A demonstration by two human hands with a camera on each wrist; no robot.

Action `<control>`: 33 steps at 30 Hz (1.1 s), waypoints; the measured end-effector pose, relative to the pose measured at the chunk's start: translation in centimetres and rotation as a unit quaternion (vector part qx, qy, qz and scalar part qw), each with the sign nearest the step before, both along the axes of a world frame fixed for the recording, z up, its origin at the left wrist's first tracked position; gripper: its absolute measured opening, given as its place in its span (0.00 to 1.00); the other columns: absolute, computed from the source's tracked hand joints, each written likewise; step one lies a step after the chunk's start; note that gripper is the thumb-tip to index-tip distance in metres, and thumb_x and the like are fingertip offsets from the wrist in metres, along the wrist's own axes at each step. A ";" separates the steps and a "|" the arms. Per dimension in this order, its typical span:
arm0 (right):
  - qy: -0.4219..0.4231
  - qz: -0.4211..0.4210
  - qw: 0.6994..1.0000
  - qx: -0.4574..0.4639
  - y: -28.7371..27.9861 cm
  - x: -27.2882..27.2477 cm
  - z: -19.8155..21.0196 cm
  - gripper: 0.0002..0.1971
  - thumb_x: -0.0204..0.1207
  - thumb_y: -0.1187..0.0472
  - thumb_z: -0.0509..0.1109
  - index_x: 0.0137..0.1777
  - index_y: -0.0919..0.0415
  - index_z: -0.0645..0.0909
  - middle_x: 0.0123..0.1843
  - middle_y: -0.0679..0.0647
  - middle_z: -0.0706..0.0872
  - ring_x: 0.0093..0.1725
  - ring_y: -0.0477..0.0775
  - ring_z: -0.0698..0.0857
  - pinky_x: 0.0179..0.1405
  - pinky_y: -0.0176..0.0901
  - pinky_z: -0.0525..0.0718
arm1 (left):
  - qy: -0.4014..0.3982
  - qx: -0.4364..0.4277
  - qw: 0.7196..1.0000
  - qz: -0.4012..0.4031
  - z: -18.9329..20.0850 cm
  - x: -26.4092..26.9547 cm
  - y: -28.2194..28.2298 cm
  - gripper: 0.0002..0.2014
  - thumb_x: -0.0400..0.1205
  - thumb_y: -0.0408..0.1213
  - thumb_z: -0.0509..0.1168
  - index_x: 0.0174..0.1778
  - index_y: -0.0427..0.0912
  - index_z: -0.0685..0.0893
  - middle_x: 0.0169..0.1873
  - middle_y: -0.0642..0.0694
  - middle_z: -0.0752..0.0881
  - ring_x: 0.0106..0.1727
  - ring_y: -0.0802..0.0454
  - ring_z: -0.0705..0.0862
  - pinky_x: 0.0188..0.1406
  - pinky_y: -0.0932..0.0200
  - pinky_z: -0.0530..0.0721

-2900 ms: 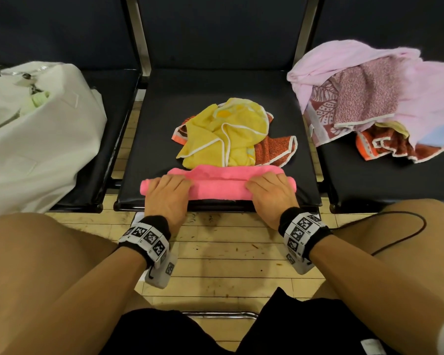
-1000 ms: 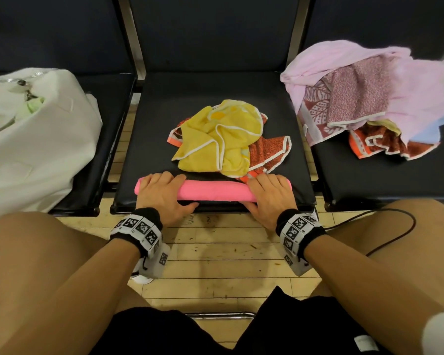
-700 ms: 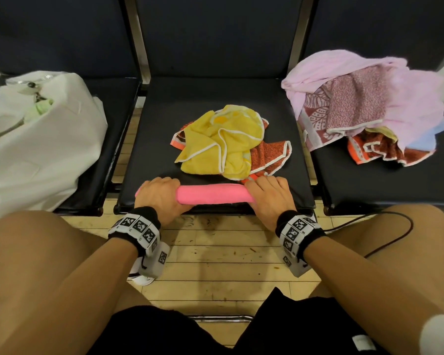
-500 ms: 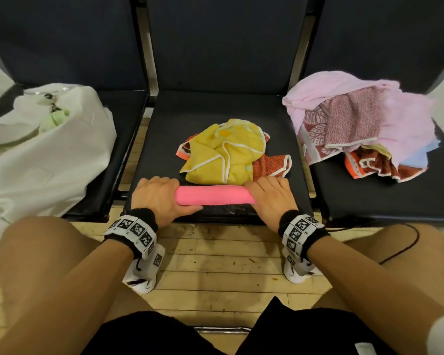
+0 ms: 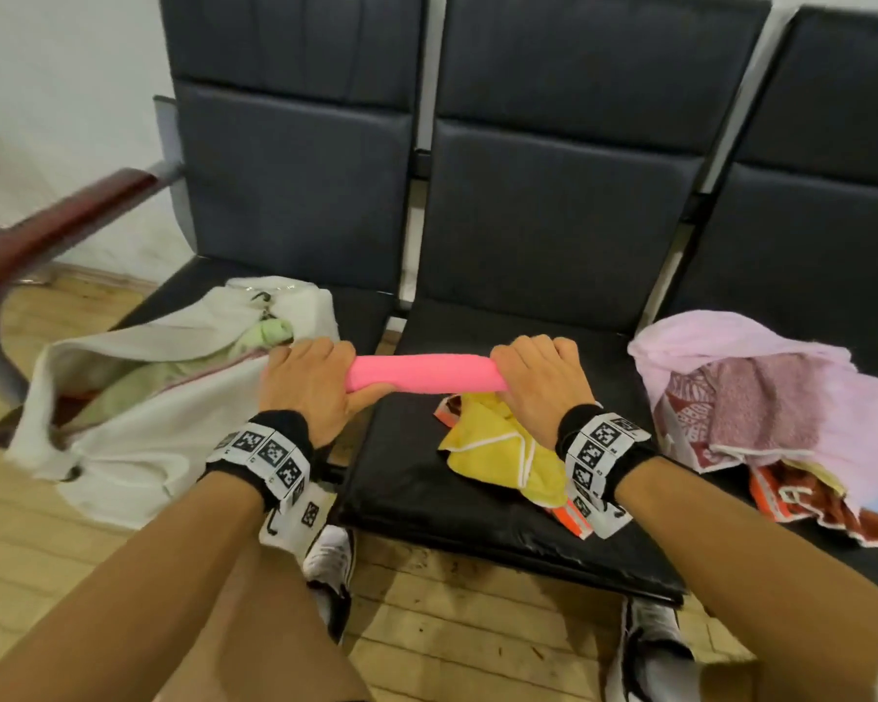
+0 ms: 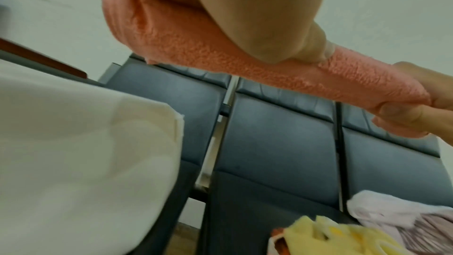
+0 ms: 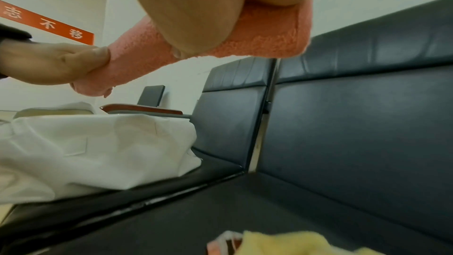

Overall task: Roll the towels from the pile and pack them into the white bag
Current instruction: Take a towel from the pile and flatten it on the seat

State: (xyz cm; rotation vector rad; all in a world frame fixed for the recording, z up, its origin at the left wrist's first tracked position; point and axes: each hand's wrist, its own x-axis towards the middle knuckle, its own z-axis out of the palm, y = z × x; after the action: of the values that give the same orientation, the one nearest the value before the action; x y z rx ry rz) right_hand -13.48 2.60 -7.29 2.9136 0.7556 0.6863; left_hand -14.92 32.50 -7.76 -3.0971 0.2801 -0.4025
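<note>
In the head view, a tightly rolled pink terry towel is held in the air at frame centre, the left hand and right hand curled round its ends. A soft white fabric bag, at centre left, is seen open with green cloth inside. A crumpled yellow towel and a pile of pink and patterned towels at right remain unrolled.

In the left wrist view, the roll is crossed by the thumb at upper centre.

In the right wrist view, the roll sits at the top, gripped likewise. Packing is judged barely begun.
</note>
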 end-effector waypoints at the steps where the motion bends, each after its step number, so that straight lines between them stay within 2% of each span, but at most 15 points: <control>1: 0.003 0.006 1.000 -0.001 1.4 0.7 1.0 0.15 0.72 0.55 0.75 0.57 0.53 0.78 0.46 0.51 0.80 0.44 0.58 0.78 0.48 0.53 0.69 | -0.002 0.000 1.000 0.015 0.6 0.3 1.3 0.40 0.75 0.78 0.36 0.47 0.48 0.79 0.43 0.46 0.84 0.46 0.41 0.82 0.49 0.44 0.73; 4: 0.011 0.023 1.000 -0.014 5.4 2.4 3.3 0.16 0.72 0.54 0.74 0.58 0.53 0.78 0.47 0.50 0.81 0.45 0.57 0.79 0.49 0.54 0.73 | -0.013 -0.012 0.999 0.049 1.3 0.8 4.9 0.40 0.76 0.77 0.34 0.49 0.49 0.78 0.42 0.48 0.81 0.45 0.44 0.79 0.48 0.45 0.74; 7: 0.004 0.050 0.998 -0.025 9.3 3.8 4.8 0.15 0.73 0.50 0.72 0.58 0.52 0.77 0.47 0.49 0.80 0.45 0.55 0.79 0.49 0.53 0.73 | -0.032 -0.045 0.996 0.069 1.0 1.2 8.5 0.38 0.77 0.76 0.35 0.50 0.48 0.78 0.40 0.51 0.75 0.41 0.47 0.74 0.44 0.48 0.69; 9: -0.002 0.080 0.996 -0.027 12.2 4.4 5.6 0.15 0.75 0.46 0.68 0.57 0.52 0.77 0.46 0.49 0.80 0.44 0.54 0.78 0.49 0.52 0.71 | -0.034 -0.057 0.993 0.094 0.6 1.2 11.1 0.39 0.78 0.76 0.34 0.50 0.48 0.78 0.40 0.50 0.75 0.41 0.46 0.75 0.43 0.47 0.69; 13: 0.010 0.125 0.992 -0.022 17.9 4.8 5.6 0.24 0.76 0.32 0.57 0.55 0.52 0.76 0.44 0.48 0.76 0.42 0.53 0.74 0.49 0.53 0.70 | 0.007 -0.059 0.986 0.158 -0.6 0.8 15.7 0.39 0.77 0.75 0.33 0.54 0.49 0.77 0.47 0.46 0.80 0.48 0.41 0.79 0.48 0.42 0.75; 16: 0.018 0.140 0.990 -0.024 22.2 5.5 4.6 0.28 0.76 0.29 0.54 0.54 0.53 0.76 0.45 0.49 0.76 0.42 0.55 0.72 0.49 0.56 0.70 | 0.050 -0.070 0.973 0.214 -1.7 0.6 18.8 0.41 0.76 0.76 0.29 0.59 0.51 0.74 0.53 0.46 0.79 0.55 0.42 0.78 0.55 0.39 0.76; 21: 0.032 0.144 0.988 -0.036 27.5 7.2 2.4 0.18 0.78 0.42 0.57 0.57 0.54 0.77 0.50 0.52 0.80 0.45 0.56 0.74 0.50 0.56 0.70 | 0.084 -0.091 0.957 0.262 -4.4 1.0 22.5 0.42 0.74 0.78 0.30 0.59 0.49 0.74 0.56 0.42 0.79 0.56 0.38 0.76 0.57 0.38 0.75; 23: 0.034 0.147 0.988 -0.041 28.9 7.8 1.4 0.15 0.76 0.46 0.60 0.54 0.55 0.77 0.49 0.53 0.80 0.45 0.57 0.76 0.49 0.56 0.70 | 0.106 -0.086 0.950 0.280 -5.3 1.1 23.1 0.42 0.74 0.79 0.32 0.61 0.51 0.73 0.59 0.41 0.79 0.58 0.38 0.76 0.62 0.37 0.73; 25: 0.040 0.148 0.987 -0.042 30.3 8.5 0.2 0.13 0.74 0.48 0.62 0.52 0.55 0.76 0.48 0.53 0.80 0.45 0.57 0.76 0.49 0.56 0.70 | 0.112 -0.092 0.937 0.319 -5.7 1.1 23.5 0.41 0.74 0.79 0.39 0.68 0.52 0.72 0.65 0.39 0.77 0.66 0.37 0.73 0.69 0.33 0.66; 27: 0.046 0.144 0.988 -0.040 31.6 9.1 -0.8 0.10 0.74 0.52 0.64 0.51 0.55 0.76 0.47 0.54 0.80 0.45 0.58 0.76 0.49 0.56 0.71 | 0.107 -0.119 0.923 0.350 -5.9 1.1 23.6 0.43 0.74 0.79 0.45 0.78 0.53 0.64 0.76 0.36 0.69 0.76 0.35 0.65 0.75 0.30 0.56; 29: 0.055 0.148 0.986 -0.045 33.1 9.4 -1.5 0.09 0.72 0.58 0.64 0.51 0.56 0.76 0.47 0.55 0.80 0.46 0.59 0.76 0.51 0.57 0.71 | 0.100 -0.142 0.915 0.365 -6.1 1.1 23.7 0.48 0.73 0.79 0.47 0.85 0.54 0.52 0.83 0.36 0.57 0.83 0.35 0.55 0.78 0.28 0.49; 31: 0.074 0.169 0.981 -0.058 34.9 9.2 -2.2 0.13 0.69 0.62 0.60 0.53 0.56 0.77 0.48 0.55 0.80 0.48 0.60 0.77 0.56 0.59 0.71 | 0.088 -0.160 0.910 0.372 -6.1 1.2 23.7 0.50 0.73 0.80 0.48 0.86 0.57 0.42 0.86 0.37 0.47 0.86 0.37 0.46 0.79 0.28 0.44; 33: 0.095 0.190 0.976 -0.050 36.8 8.5 -2.8 0.18 0.68 0.64 0.53 0.54 0.57 0.79 0.48 0.55 0.80 0.49 0.61 0.78 0.58 0.61 0.72 | 0.069 -0.175 0.912 0.364 -5.9 1.3 23.5 0.50 0.74 0.79 0.50 0.86 0.59 0.38 0.87 0.38 0.42 0.86 0.38 0.41 0.80 0.29 0.40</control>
State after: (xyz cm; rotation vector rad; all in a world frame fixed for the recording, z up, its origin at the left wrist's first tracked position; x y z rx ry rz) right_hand -5.03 39.38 -10.10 2.7943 1.3497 0.3751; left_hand -13.58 56.04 -13.65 -3.2334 -1.0312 -0.2190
